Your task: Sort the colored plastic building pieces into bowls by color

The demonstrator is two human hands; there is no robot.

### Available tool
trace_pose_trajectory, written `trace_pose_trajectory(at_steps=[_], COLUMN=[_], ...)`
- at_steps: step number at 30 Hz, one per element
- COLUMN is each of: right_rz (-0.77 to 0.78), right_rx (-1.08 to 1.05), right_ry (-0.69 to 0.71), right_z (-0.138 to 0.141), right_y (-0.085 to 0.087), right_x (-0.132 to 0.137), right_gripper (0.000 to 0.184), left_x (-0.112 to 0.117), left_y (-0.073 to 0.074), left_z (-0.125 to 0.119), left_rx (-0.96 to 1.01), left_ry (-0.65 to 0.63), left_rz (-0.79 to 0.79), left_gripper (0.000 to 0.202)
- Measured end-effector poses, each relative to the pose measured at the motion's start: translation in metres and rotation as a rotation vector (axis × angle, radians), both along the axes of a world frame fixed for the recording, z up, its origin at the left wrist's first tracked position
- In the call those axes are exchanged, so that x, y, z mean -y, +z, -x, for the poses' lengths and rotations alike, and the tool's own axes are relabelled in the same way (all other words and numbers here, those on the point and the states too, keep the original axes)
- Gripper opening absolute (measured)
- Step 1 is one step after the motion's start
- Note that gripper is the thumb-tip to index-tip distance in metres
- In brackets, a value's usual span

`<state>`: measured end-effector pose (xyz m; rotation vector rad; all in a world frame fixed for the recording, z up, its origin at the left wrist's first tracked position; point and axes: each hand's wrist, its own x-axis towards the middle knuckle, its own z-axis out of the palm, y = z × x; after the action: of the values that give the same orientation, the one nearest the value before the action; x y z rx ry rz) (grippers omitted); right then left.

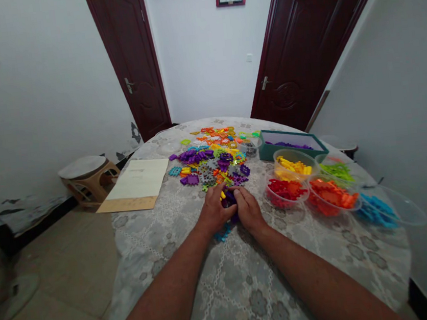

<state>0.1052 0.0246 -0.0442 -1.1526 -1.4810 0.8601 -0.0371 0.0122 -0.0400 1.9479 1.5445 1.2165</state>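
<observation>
My left hand (216,208) and my right hand (248,208) meet near the middle of the table. Both have curled fingers around a small cluster of purple plastic building pieces (228,198), with a bit of yellow showing among them. My fingers partly cover the cluster, so its shape cannot be made out. Blue pieces (223,233) lie below my left hand, by the wrist. Just beyond my fingertips spreads a mixed pile of colourful gear-shaped pieces (209,168), in purple, grey, yellow, green, blue and orange.
Right of my hands stand clear round tubs of red pieces (287,190), orange pieces (333,195), yellow pieces (294,165), green pieces (336,171) and blue pieces (377,210). Behind them is a green box (291,135) with purple pieces. Paper (135,182) lies left; a stool (90,176) stands beyond.
</observation>
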Motion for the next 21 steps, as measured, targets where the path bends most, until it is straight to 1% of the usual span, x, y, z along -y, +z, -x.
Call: trace_pose_trajectory(at_steps=[4, 7, 10, 13, 16, 19, 21], right_rz=[-0.004, -0.027, -0.056, -0.127, -0.261, -0.378, -0.420], right_rx=[-0.083, -0.138, -0.168, -0.149, -0.070, 0.048, 0.141], right_ry=[-0.012, -0.047, -0.083, -0.048, 0.000, 0.020, 0.016], right_z=[0.000, -0.001, 0.001, 0.004, 0.006, 0.006, 0.007], right_y=[0.000, -0.002, -0.005, -0.005, 0.000, 0.006, 0.008], right_x=[-0.003, -0.004, -0.004, -0.002, 0.000, 0.003, 0.004], right_gripper=[0.051, 0.055, 0.055, 0.049, 0.042, 0.038, 0.038], left_x=[-0.006, -0.012, -0.015, -0.016, -0.014, -0.011, -0.009], left_y=[0.004, 0.008, 0.010, 0.012, 0.017, 0.024, 0.027], left_z=[-0.017, -0.027, -0.036, -0.043, -0.047, -0.047, -0.045], left_rx=[0.182, 0.349, 0.557, 0.802, 1.025, 1.222, 1.348], left_ry=[0.056, 0.107, 0.166, 0.183, 0.158, 0.071, 0.003], left_rz=[0.035, 0.060, 0.092, 0.140, 0.182, 0.239, 0.280], left_gripper=[0.063, 0.054, 0.047, 0.048, 0.055, 0.064, 0.070])
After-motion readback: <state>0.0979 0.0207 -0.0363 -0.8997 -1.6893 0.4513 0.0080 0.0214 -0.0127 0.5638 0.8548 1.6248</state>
